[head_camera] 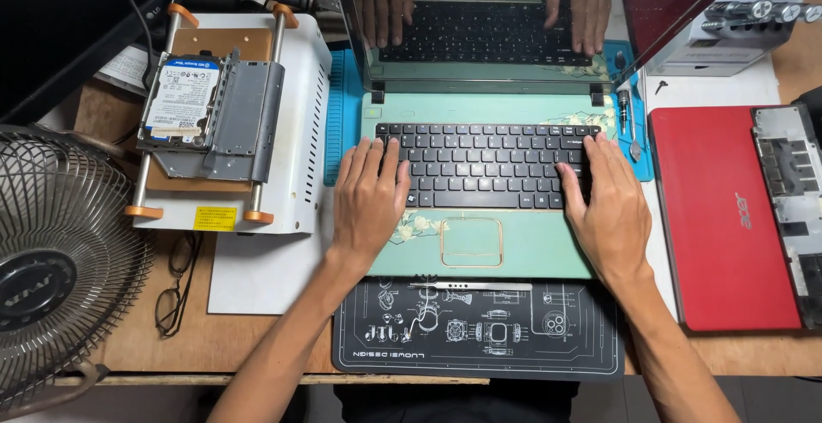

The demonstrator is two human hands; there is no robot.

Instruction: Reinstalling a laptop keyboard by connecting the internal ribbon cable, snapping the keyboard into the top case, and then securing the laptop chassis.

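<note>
While both hands rest flat:
Left hand (370, 196): fingers spread, holding nothing, on keyboard's (485, 166) left end.
Keyboard: long axis left-right, across green laptop (479, 256) on mat (479, 346).
Right hand (604, 200): fingers spread, empty, at its right end; both equally near.

My left hand (370, 196) and right hand (610, 205) lie flat on the green laptop's (479, 247) keyboard (484, 166), fingers spread.
</note>
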